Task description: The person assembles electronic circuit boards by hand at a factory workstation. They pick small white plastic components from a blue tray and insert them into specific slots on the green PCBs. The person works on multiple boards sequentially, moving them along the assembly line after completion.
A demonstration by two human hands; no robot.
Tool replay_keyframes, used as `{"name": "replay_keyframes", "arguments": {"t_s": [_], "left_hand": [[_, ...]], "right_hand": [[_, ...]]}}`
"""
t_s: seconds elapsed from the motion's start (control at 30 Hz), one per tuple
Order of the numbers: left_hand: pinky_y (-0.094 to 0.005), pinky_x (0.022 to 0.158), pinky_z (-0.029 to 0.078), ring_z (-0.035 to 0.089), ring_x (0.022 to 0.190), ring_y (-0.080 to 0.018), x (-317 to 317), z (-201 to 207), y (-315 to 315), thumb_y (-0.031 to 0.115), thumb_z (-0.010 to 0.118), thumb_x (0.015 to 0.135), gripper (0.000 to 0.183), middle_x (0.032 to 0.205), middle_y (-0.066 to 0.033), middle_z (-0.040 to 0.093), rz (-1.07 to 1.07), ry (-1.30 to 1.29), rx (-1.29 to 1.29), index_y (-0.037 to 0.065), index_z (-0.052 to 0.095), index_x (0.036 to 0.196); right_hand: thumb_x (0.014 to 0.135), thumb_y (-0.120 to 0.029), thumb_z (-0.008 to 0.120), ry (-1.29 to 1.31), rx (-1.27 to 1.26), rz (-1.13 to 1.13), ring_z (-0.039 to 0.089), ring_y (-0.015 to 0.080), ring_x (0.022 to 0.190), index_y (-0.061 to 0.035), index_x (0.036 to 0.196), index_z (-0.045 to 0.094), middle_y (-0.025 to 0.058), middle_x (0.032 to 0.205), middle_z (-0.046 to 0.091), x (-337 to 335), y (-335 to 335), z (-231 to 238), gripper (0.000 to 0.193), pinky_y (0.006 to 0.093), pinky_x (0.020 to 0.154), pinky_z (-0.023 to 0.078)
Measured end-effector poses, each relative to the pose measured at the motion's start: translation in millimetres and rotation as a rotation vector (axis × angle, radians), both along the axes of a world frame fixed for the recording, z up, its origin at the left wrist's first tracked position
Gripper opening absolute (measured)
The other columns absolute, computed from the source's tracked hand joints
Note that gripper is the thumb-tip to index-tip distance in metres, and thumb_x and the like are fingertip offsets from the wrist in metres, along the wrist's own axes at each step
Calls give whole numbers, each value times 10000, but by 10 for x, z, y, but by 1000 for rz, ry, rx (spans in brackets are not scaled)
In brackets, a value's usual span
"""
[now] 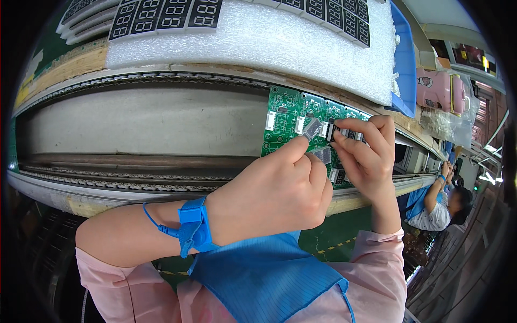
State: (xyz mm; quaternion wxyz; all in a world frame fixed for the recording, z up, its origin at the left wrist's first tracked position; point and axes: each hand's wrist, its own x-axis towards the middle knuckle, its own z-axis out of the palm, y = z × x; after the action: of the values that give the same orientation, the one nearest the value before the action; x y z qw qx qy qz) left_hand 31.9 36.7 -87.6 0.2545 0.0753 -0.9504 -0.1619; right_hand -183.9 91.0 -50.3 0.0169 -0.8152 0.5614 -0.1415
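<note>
One grey display module [313, 128] is touched by the left hand [280, 185] (grip unclear), just left of the fingertips of the right hand [370, 153], narrowed on a dark module [331, 130].

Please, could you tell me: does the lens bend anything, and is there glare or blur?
In the head view, the near conveyor rail curves and the corners go black; in the head view, lamps glare at right; in the head view, the circuit board looks fairly sharp, the distant co-worker less detailed.
</note>
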Motion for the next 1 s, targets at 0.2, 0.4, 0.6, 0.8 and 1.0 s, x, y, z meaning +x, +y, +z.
{"name": "replay_keyframes", "arguments": {"t_s": [0.2, 0.4, 0.6, 0.8, 1.0], "left_hand": [[-377, 903, 549, 655, 743, -219, 4, 8, -8, 133, 627, 645, 128, 794, -113, 661, -5, 11, 3, 26, 646, 713], [-359, 846, 547, 647, 724, -210, 2, 1, -19, 124, 628, 648, 130, 790, -106, 659, 2, 15, -19, 22, 651, 724], [-337, 729, 501, 630, 783, -211, 10, 107, -107, 104, 649, 648, 177, 861, -85, 667, -9, 43, 104, 16, 669, 800], [-432, 812, 480, 600, 1021, -276, -13, 115, -174, 140, 750, 675, 161, 1031, -70, 689, 11, -21, 145, 62, 670, 792], [-428, 824, 464, 604, 1015, -303, -94, 231, -164, 64, 830, 707, 226, 984, -64, 715, 82, -81, 154, 50, 734, 911]], "right_hand": [[686, -41, 810, -13, 16, 5, 496, 255, 806, -31, 879, 722, 65, 1021, 708, -4, -4, 5, 212, 355, 694, 437], [706, -46, 798, 47, 101, -9, 521, 277, 863, -31, 906, 721, 70, 1061, 681, 62, -49, 130, 215, 372, 732, 453], [757, 5, 733, -180, 175, -117, 554, 305, 939, -26, 921, 724, 108, 1120, 648, 35, 14, 161, 167, 400, 800, 469], [772, 19, 712, -414, 9, -280, 570, 278, 924, -25, 964, 732, 106, 1125, 658, -167, 310, 32, 198, 367, 805, 476], [793, 26, 711, -634, -110, -550, 580, 261, 901, -18, 968, 730, 104, 1107, 666, -212, 655, -144, 182, 360, 782, 491]]}}
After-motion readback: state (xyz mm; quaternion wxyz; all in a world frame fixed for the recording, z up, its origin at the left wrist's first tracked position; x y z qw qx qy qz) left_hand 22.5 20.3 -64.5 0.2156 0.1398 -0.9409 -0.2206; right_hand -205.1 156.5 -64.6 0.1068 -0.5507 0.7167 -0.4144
